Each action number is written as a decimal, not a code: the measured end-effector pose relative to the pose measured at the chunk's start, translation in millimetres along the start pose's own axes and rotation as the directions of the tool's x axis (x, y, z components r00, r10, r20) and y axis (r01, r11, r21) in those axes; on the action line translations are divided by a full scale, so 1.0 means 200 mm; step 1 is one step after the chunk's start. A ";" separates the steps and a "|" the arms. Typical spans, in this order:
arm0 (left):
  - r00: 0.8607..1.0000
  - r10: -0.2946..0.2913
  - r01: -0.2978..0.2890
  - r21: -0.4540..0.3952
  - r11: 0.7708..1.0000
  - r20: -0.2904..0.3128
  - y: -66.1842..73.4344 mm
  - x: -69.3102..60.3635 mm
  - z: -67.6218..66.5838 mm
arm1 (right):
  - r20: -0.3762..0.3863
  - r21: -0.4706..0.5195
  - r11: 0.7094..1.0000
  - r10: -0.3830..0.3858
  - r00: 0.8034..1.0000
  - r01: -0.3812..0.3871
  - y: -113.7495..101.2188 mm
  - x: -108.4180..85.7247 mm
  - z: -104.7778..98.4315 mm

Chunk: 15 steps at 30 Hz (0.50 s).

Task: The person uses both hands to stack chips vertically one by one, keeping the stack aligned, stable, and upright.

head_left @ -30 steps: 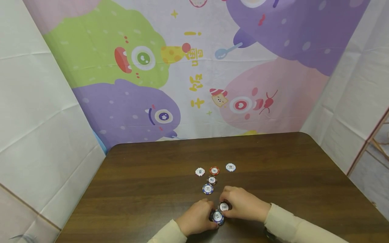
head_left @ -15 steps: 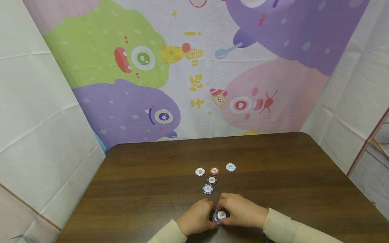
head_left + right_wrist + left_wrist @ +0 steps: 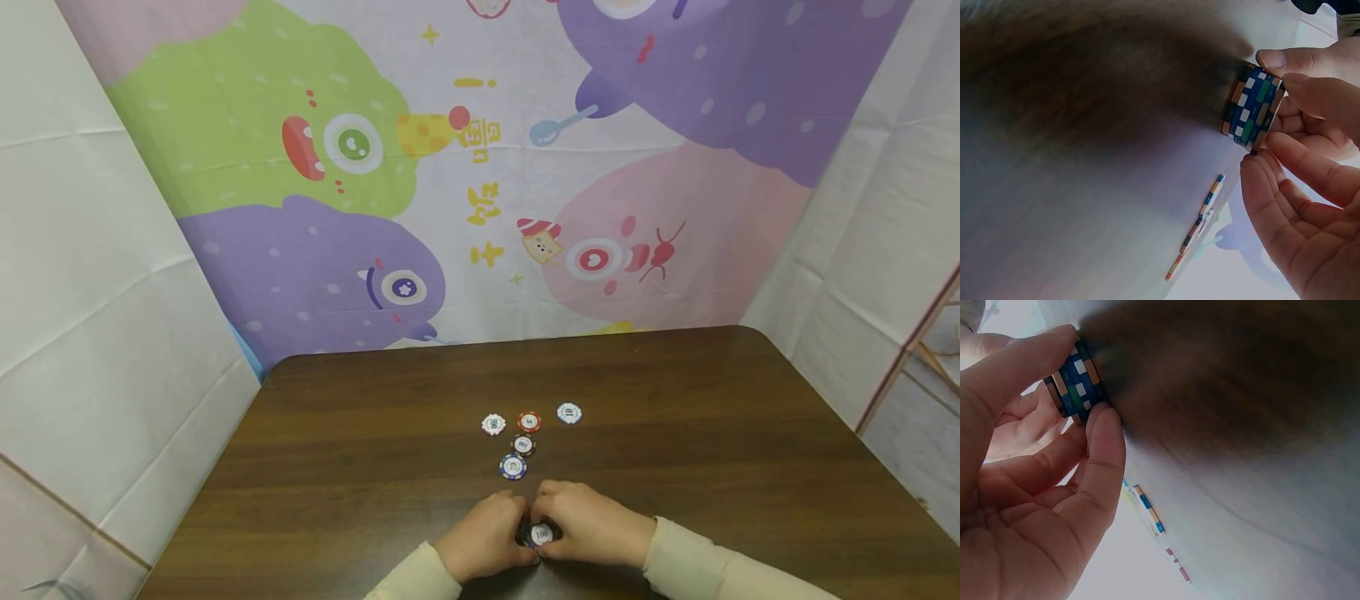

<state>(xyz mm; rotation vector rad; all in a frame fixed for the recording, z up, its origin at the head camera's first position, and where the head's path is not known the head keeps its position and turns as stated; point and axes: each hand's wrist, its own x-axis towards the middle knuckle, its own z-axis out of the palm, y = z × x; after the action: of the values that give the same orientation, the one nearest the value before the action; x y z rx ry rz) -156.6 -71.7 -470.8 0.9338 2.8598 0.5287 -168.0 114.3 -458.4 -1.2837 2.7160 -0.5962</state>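
A short stack of poker chips [image 3: 1079, 381] stands on the table between the two hands, its edges showing blue, green, white and tan blocks. My left hand [image 3: 483, 537] grips it from the left with curled thumb and fingers. From the right, the thumb and fingers of my right hand [image 3: 592, 522] pinch the dark top chip [image 3: 542, 534] marked 100. That chip lies on the stack, close to centred. In the right wrist view, the stack's side [image 3: 1252, 107] shows several layers; the fingers cover part of its edges.
Beyond the hands, loose chips lie on the brown table [image 3: 360, 450]: a blue one [image 3: 513, 467], a dark 100 [image 3: 523, 445], a red 5 [image 3: 529, 422], a white one [image 3: 493, 424] and a 10 [image 3: 569, 413]. A cartoon-print cloth [image 3: 480, 300] hangs behind.
My right hand has brought the 100 chip left and toward the person, from beside the stack to on top of it. The left hand has stayed put around the stack.
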 end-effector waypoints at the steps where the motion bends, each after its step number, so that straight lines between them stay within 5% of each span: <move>1: 1.000 -0.002 0.002 -0.001 1.000 0.002 0.00 0.00 0.00 | 0.002 -0.004 1.000 0.001 1.000 -0.001 0.00 0.00 0.00; 15: 1.000 -0.002 0.003 -0.004 1.000 0.018 0.00 0.00 -0.01 | 0.006 0.018 1.000 -0.001 1.000 0.001 -0.01 0.01 0.01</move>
<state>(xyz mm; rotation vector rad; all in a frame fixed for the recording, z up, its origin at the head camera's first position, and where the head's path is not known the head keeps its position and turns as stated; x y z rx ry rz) -157.1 -72.0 -469.2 0.9294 2.8425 0.5229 -168.2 111.0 -458.5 -1.2802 2.6996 -0.6146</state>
